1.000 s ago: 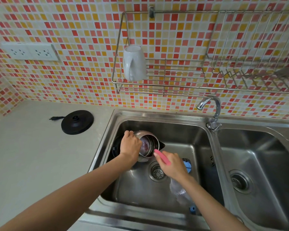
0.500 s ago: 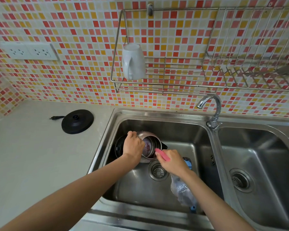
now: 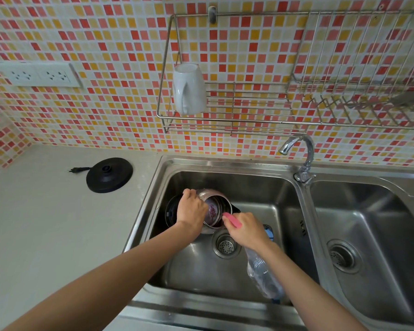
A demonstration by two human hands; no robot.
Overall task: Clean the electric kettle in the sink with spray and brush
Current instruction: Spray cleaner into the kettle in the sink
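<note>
A steel electric kettle (image 3: pixel 219 201) lies tilted in the left sink basin (image 3: pixel 261 192), its mouth facing me and its black lid hanging open at the left. My left hand (image 3: pixel 191 212) grips the kettle's rim and side. My right hand (image 3: pixel 246 229) holds a pink brush (image 3: pixel 232 220) by its handle, the brush end pushed into the kettle's mouth. A clear spray bottle (image 3: pixel 263 275) with a blue head lies on the basin floor under my right forearm.
The round black kettle base (image 3: pixel 109 175) with its plug sits on the grey counter to the left. A tap (image 3: pixel 301 154) stands between the two basins. A wire rack on the tiled wall holds a white mug (image 3: pixel 188 89). A drain strainer (image 3: pixel 225 246) lies below the kettle.
My right hand has pushed the pink brush further into the kettle's mouth. My left hand keeps its hold and the kettle has barely moved.
</note>
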